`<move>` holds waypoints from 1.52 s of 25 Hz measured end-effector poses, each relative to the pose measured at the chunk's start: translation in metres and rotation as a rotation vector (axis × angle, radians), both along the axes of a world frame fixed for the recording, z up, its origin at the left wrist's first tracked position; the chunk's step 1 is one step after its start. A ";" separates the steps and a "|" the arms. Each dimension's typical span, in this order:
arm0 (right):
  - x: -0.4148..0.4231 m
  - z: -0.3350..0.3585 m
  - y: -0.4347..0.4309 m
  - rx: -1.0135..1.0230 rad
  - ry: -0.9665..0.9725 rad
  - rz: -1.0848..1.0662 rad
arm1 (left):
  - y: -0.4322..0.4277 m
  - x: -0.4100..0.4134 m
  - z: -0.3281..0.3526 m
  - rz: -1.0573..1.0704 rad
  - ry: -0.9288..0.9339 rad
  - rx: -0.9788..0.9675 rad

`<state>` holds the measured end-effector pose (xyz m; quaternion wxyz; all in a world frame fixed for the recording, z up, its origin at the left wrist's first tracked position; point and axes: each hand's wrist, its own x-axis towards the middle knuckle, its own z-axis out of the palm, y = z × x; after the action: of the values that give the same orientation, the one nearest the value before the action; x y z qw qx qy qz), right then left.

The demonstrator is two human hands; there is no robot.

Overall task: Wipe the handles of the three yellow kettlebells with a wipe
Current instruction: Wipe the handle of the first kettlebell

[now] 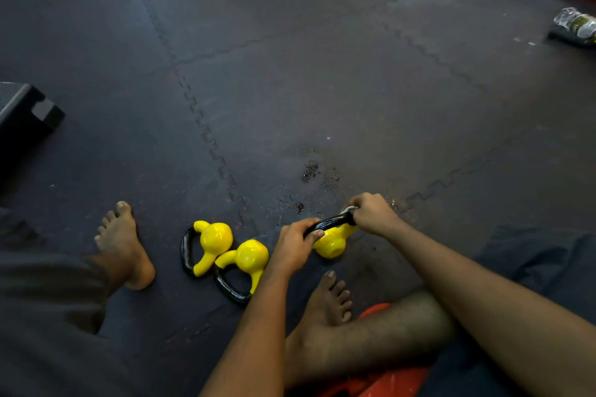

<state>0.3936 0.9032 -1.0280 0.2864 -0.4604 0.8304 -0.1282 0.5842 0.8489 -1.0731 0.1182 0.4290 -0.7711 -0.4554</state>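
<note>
Gripping the kettlebell handle, my left hand steadies it while my right hand curls the wipe round it; I'd drag it end to end.

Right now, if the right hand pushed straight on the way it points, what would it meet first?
Likely only the mat. The right hand, pinching the wipe on the handle, points up-left in the picture, beyond the left hand, toward the wet patch. Depth is unclear.
</note>
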 end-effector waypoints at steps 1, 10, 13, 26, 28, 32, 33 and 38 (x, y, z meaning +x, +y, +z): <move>0.001 0.001 0.003 -0.024 0.019 0.055 | 0.000 0.000 0.000 -0.004 -0.001 -0.005; 0.024 -0.016 0.009 -0.170 0.074 -0.083 | 0.001 0.000 0.002 0.048 0.013 -0.007; 0.030 -0.020 0.009 -0.245 0.047 -0.061 | 0.000 0.002 0.004 0.096 0.027 -0.010; 0.039 -0.026 0.013 -0.318 0.059 -0.272 | -0.003 -0.001 0.003 0.106 0.013 -0.019; 0.041 -0.025 0.013 -0.341 0.040 -0.260 | -0.005 0.000 0.001 0.117 0.010 -0.011; 0.039 -0.027 0.012 -0.286 0.051 -0.292 | -0.004 0.000 0.003 0.091 0.000 -0.015; 0.041 -0.027 0.013 -0.305 0.058 -0.262 | -0.004 0.000 0.002 0.095 0.004 -0.010; 0.040 -0.027 0.012 -0.278 0.060 -0.265 | -0.006 0.000 -0.003 0.107 0.001 -0.003</move>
<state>0.4339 0.9153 -1.0550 0.1757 -0.3858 0.8663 -0.2643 0.5838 0.8430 -1.0759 0.1433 0.4693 -0.7476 -0.4476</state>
